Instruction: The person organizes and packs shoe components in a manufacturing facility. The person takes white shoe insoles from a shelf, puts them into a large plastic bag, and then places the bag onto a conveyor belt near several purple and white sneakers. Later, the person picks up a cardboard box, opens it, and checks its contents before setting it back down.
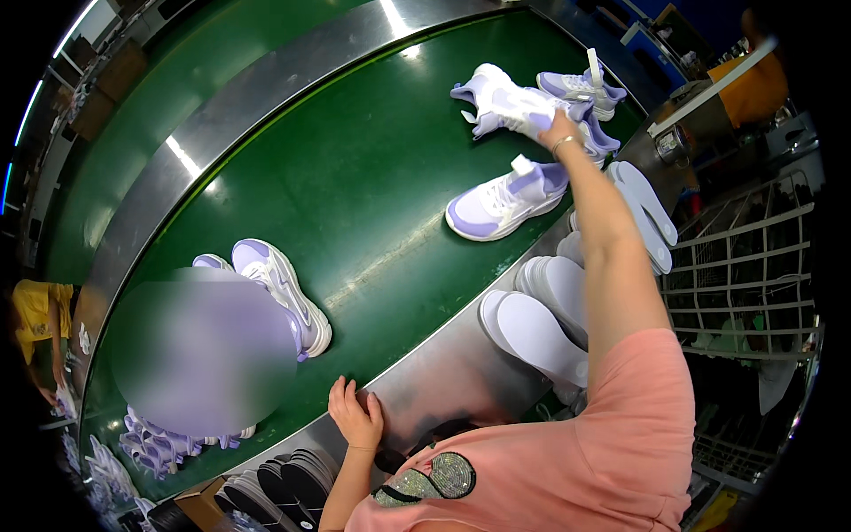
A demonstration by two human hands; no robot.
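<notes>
At the far right of the green conveyor belt, my right hand is closed on a white and lilac sneaker. Close by are another sneaker with a white strip standing up from it, and one partly hidden behind my hand. Nearer to me a third white and lilac sneaker rests on the belt, a white tab rising from its opening. My left hand lies open on the steel edge, holding nothing. Left of it on the belt is a sneaker with a lilac toe.
Stacks of white insoles line the steel ledge under my right arm. Dark insoles stand by my left forearm. A blurred patch covers part of the left belt, with several lilac shoes below it. A wire rack is at right; a person in yellow is far left.
</notes>
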